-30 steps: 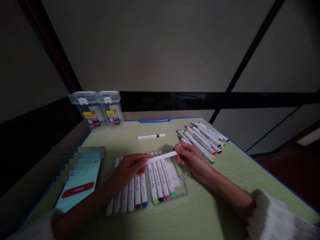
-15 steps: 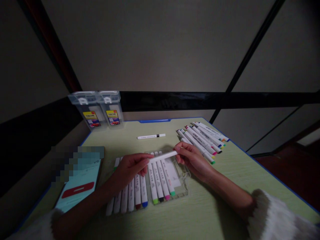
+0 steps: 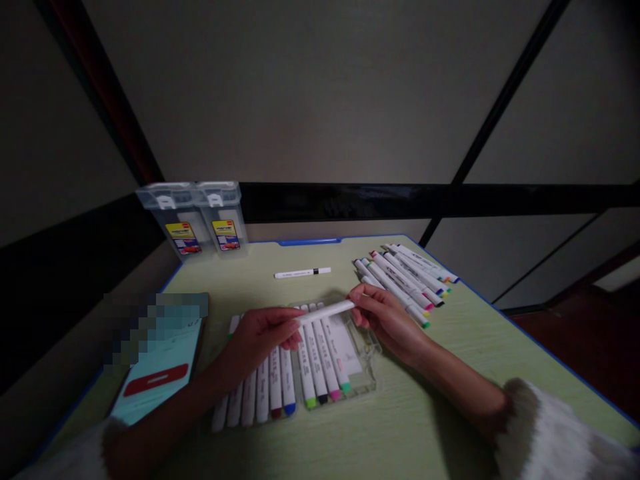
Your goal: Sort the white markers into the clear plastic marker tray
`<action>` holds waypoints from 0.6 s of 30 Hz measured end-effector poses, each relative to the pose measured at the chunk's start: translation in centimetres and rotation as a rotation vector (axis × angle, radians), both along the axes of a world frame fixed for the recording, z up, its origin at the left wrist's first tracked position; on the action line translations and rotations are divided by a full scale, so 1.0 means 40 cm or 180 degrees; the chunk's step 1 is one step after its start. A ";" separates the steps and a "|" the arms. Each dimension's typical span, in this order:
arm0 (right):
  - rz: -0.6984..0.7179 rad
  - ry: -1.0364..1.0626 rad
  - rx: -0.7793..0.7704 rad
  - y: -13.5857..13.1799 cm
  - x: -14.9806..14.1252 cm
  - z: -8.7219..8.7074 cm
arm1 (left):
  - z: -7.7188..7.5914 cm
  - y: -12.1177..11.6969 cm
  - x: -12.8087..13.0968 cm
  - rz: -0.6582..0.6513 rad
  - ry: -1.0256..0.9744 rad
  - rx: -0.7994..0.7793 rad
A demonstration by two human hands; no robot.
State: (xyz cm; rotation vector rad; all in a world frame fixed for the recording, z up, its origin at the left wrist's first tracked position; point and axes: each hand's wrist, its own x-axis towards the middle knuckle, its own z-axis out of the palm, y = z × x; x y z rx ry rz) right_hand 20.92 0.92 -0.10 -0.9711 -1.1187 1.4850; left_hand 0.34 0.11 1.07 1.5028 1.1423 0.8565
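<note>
A white marker (image 3: 326, 311) is held level between both hands, above an open clear plastic case (image 3: 369, 387). My left hand (image 3: 267, 333) pinches its left end with thumb and fingers. At the other end, my right hand (image 3: 383, 313) grips it with the fingertips. Beneath them, several white markers (image 3: 315, 363) with coloured ends lie side by side in the case, their tips towards me. My left hand hides part of the row. A white paper (image 3: 347, 343) shows in the right part of the case.
Two upright clear marker boxes (image 3: 227, 223) stand at the back left. A lone white marker (image 3: 303, 273) lies near the back. On the right is a pile of loose markers (image 3: 400, 283). A lit phone or tablet (image 3: 160, 373) rests at the left. The table (image 3: 400, 427) has a blue edge.
Both hands stay almost in place on the marker. The marker seems to have turned slightly between the fingers; nothing else has visibly moved.
</note>
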 end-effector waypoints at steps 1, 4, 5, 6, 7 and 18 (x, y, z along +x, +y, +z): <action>0.0003 0.0002 0.0001 0.000 0.000 -0.001 | -0.001 0.000 0.000 0.0004 0.0037 -0.0072; 0.0001 0.0006 -0.0014 0.001 0.002 -0.004 | -0.011 0.002 -0.001 -0.0049 0.0063 -0.0227; -0.0004 0.0012 -0.0018 0.001 0.002 -0.004 | -0.016 0.003 -0.002 -0.0077 0.0043 -0.0223; -0.0004 0.0020 -0.0020 0.002 0.002 -0.005 | -0.020 0.004 -0.003 -0.0105 0.0032 -0.0202; -0.0004 0.0027 -0.0019 0.003 0.001 -0.005 | -0.023 0.005 -0.004 -0.0127 0.0031 -0.0172; -0.0043 0.0082 0.0039 0.005 -0.002 -0.006 | -0.022 0.009 -0.005 -0.0238 0.0047 -0.0011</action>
